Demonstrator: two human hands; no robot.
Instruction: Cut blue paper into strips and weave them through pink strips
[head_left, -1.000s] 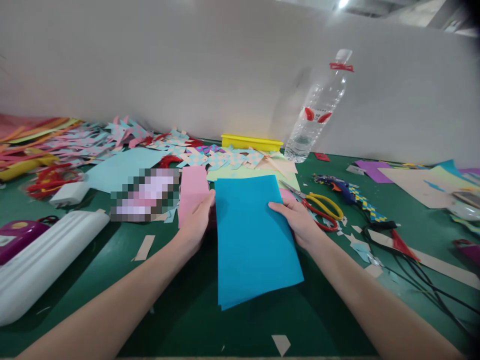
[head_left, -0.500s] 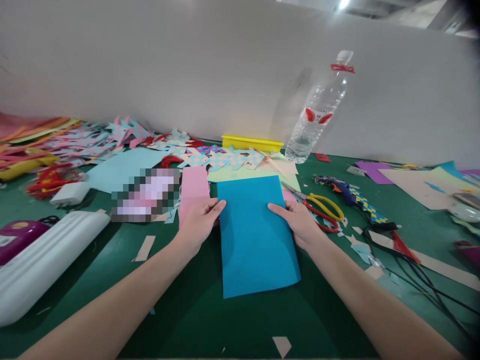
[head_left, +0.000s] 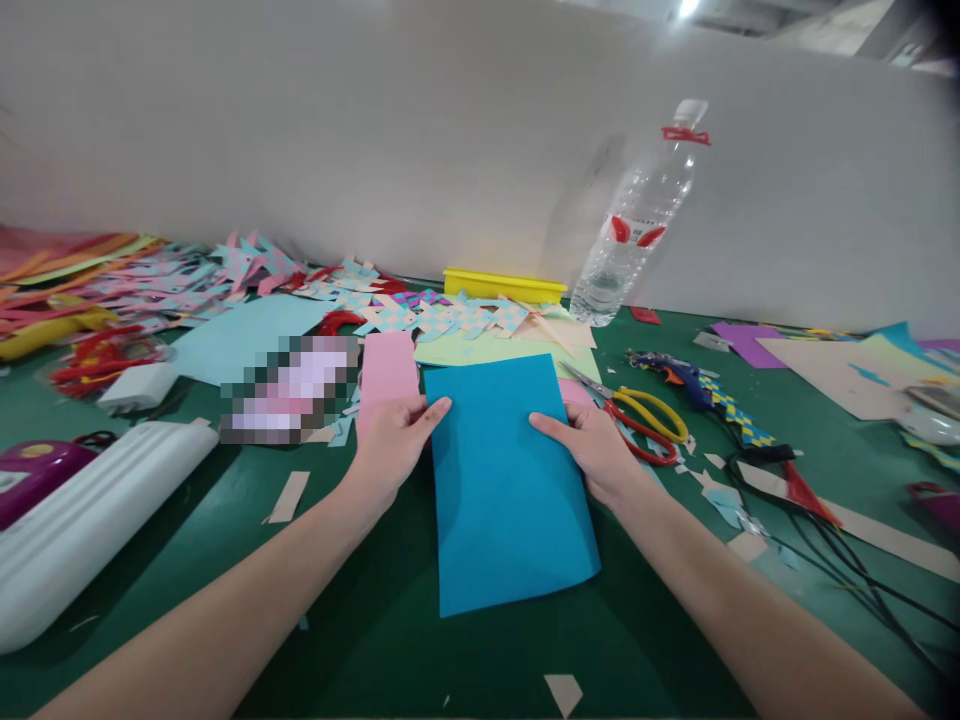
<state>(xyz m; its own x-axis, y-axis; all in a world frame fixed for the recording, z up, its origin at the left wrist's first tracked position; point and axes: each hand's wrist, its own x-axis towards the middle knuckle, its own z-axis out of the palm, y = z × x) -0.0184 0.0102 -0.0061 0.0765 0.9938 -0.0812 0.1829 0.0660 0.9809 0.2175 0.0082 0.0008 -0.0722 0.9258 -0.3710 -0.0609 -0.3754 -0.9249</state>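
Note:
A blue sheet of paper [head_left: 514, 490] is held between my two hands over the green table. My left hand [head_left: 391, 445] pinches its left edge near the top, thumb in front and fingers behind. On the opposite edge my right hand [head_left: 600, 450] grips it the same way, its fingers hidden behind the sheet. Behind my left hand lies a pink paper strip [head_left: 388, 370]. Scissors [head_left: 641, 415] with red and yellow handles rest just beyond my right hand. Pale green paper [head_left: 465, 349] lies past the blue sheet's top edge.
A clear plastic bottle [head_left: 637, 220] leans at the grey wall. Left are a blurred-out flat object [head_left: 292, 390], a white adapter [head_left: 139, 388], a long white case [head_left: 105, 520] and a purple object [head_left: 45, 475]. Cords [head_left: 840, 550] and paper scraps [head_left: 724, 500] lie right.
The blue sheet has shifted slightly left, and its lower edge sits a little nearer to me. Both hands keep hold of it; my right hand has moved slightly left.

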